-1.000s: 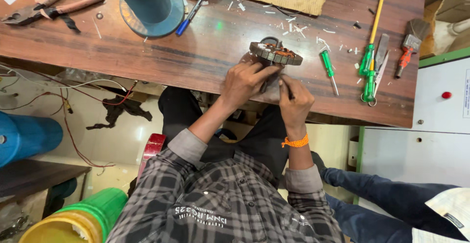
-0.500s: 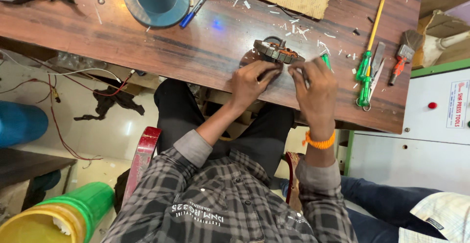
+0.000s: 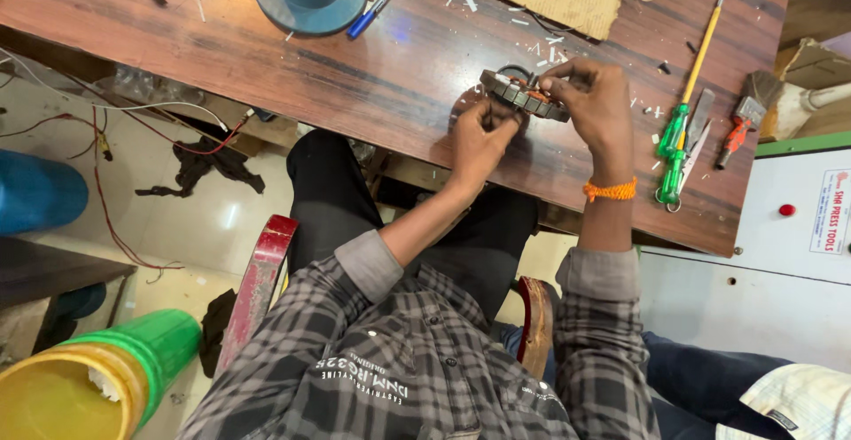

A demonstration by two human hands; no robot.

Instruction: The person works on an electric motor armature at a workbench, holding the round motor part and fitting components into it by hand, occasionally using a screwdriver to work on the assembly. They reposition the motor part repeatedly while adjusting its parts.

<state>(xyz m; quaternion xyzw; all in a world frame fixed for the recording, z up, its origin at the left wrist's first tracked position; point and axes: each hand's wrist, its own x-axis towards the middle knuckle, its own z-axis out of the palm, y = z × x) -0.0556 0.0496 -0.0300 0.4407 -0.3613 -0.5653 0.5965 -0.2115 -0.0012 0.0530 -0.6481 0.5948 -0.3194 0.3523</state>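
Wooden bench [image 3: 266, 59] near edge — left hand [image 3: 479, 139], right hand [image 3: 594, 103], fingers gripping ring-shaped stator [image 3: 519, 94]

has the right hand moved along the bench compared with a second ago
Yes. The right hand has gone from below the stator to over its right side, nearer the green screwdrivers.

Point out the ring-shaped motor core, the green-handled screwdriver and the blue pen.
ring-shaped motor core [image 3: 512, 93]: head view, left part of its rim.
green-handled screwdriver [image 3: 674, 130]: head view, its green handle.
blue pen [image 3: 365, 21]: head view, blue lower barrel.
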